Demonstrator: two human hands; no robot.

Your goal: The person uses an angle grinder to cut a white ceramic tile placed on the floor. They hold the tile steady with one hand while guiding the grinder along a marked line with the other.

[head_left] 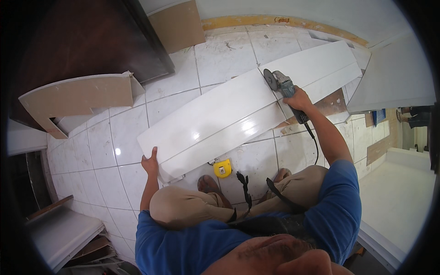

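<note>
A long glossy white panel point(215, 121) lies slanted across the floor in front of me, with lengthwise lines along it. A thin dark line crosses its width near the grinder. My right hand point(298, 99) is wrapped round the body of an angle grinder point(286, 86). Its round disc point(270, 80) is over the panel beside that crossing line; whether it touches or spins I cannot tell. At the panel's near left end, my left hand point(150, 162) grips the edge, some fingers hidden. A yellow tape measure point(222, 168) sits on the tiles by my foot.
White tiles point(174, 107) cover the floor. A cut brown board point(82, 98) leans at the left by a dark brown panel point(91, 41). White furniture panels point(394, 78) stand at the right. The grinder's black cord point(316, 147) runs toward my knee. Another person's legs point(419, 117) show far right.
</note>
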